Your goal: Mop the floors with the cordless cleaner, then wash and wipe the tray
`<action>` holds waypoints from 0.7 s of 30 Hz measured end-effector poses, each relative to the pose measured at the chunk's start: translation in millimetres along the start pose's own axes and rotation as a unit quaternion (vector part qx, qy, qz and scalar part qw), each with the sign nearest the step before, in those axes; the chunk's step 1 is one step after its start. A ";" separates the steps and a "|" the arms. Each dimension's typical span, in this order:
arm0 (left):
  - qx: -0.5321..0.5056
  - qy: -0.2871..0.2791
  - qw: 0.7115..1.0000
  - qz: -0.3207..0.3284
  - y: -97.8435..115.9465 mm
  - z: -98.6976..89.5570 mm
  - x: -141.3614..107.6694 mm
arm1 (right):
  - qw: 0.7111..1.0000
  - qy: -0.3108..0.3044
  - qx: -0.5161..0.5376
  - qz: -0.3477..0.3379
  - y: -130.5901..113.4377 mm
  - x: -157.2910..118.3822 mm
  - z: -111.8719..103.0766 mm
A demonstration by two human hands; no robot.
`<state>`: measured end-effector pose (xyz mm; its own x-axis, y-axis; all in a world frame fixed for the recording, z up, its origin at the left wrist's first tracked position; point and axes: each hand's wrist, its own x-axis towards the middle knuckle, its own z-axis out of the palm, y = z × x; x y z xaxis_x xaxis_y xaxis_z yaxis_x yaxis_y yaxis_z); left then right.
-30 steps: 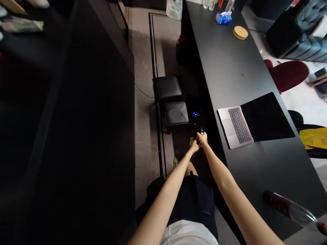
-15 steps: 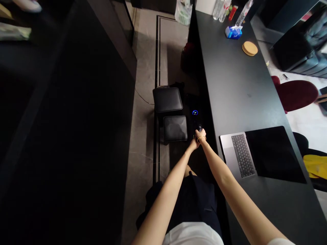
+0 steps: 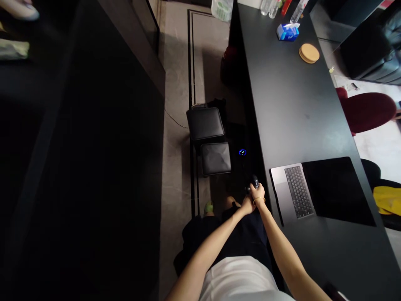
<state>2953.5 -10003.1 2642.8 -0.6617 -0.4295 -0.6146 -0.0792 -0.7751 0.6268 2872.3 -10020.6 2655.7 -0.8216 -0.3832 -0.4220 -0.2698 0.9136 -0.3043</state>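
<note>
In the middle of the view, close to the black table's edge, my right hand (image 3: 257, 191) is closed round a dark, shiny handle (image 3: 255, 181). A thin gold bracelet (image 3: 259, 201) circles that wrist. Just below and to its left, my left hand (image 3: 248, 205) is closed as well, against the same dark grip; its fingers are mostly hidden. Ahead of both hands glows a small round display with a blue ring (image 3: 242, 152). The dark body around this display blends into the shadow, so I cannot tell whether it joins the handle.
Two black padded stools (image 3: 205, 123) stand left of the display. On the right runs a long black table (image 3: 282, 108) with an open laptop (image 3: 299, 192), round coasters (image 3: 308, 53), a blue tissue pack (image 3: 288, 32) and bottles. A thin cable (image 3: 175, 121) crosses the floor.
Both hands have drawn back toward my body and slightly right, with the dark handle in them. The blue-ringed display has also come nearer. My view has shifted a little.
</note>
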 end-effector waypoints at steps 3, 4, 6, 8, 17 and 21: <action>0.075 -0.042 0.996 -0.003 -28.6 8.9 -47.5 | 0.997 0.015 0.058 0.040 44.3 -47.7 -14.0; 0.119 -0.065 0.991 -0.003 -40.0 11.4 -64.1 | 0.995 0.017 0.085 0.056 59.4 -65.6 -18.0; 0.247 -0.122 0.961 0.000 -65.3 16.1 -97.6 | 0.986 0.025 0.142 0.086 90.4 -103.2 -24.8; 0.383 -0.179 0.906 0.011 -92.0 20.5 -130.5 | 0.974 0.039 0.191 0.115 122.5 -140.9 -29.8; 0.554 -0.321 0.766 0.054 -151.5 23.8 -263.2 | 0.868 0.081 0.417 0.258 227.5 -301.4 -34.4; 0.572 -0.364 0.726 0.116 -150.6 23.3 -312.9 | 0.758 0.080 0.568 0.310 237.9 -363.6 -41.9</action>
<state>3155.0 -9741.2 2751.9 -0.9419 0.1937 -0.2743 -0.1952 0.3487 0.9167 3085.8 -9658.3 2772.5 -0.6881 0.1770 -0.7037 0.7256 0.1704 -0.6667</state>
